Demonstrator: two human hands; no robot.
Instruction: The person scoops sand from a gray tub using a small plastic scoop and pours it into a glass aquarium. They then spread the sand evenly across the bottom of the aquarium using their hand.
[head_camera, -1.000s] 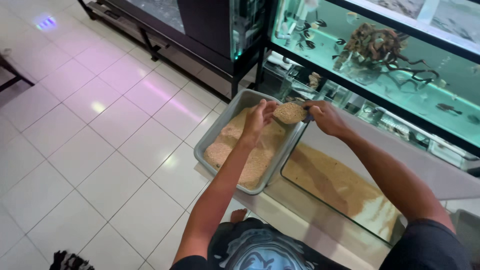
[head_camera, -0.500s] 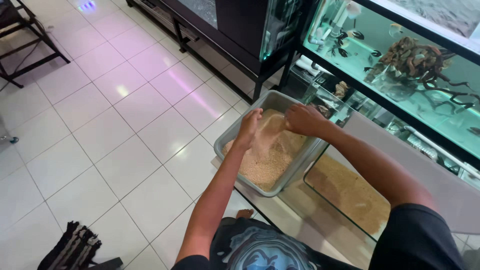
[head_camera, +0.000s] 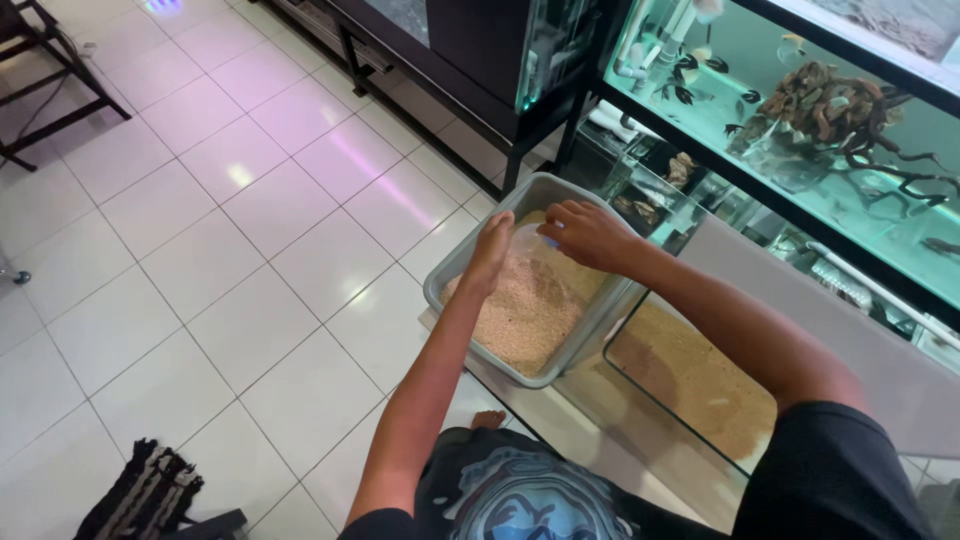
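Note:
A grey plastic tub (head_camera: 448, 283) half full of pale tan sand (head_camera: 520, 310) stands on the tiled floor. Both my hands are at its far end. My left hand (head_camera: 492, 253) lies flat, fingers together and pointing down, pressed against the sand. My right hand (head_camera: 590, 234) grips a small clear cup (head_camera: 530, 238) with a bit of blue at its rim, tipped into the sand right beside my left hand. A low glass tank (head_camera: 690, 385) with a layer of the same sand sits just right of the tub.
Lit aquariums (head_camera: 830, 130) with fish and driftwood run along the right on a dark stand (head_camera: 470, 70). White floor tiles (head_camera: 200, 260) spread to the left. A dark chair frame (head_camera: 50, 90) is at top left, and a black woven bag (head_camera: 140, 495) at bottom left.
A second ago my right hand held the sand-filled cup up over the tub's rim. It has come down into the tub, with my left hand pressed to the sand beside it.

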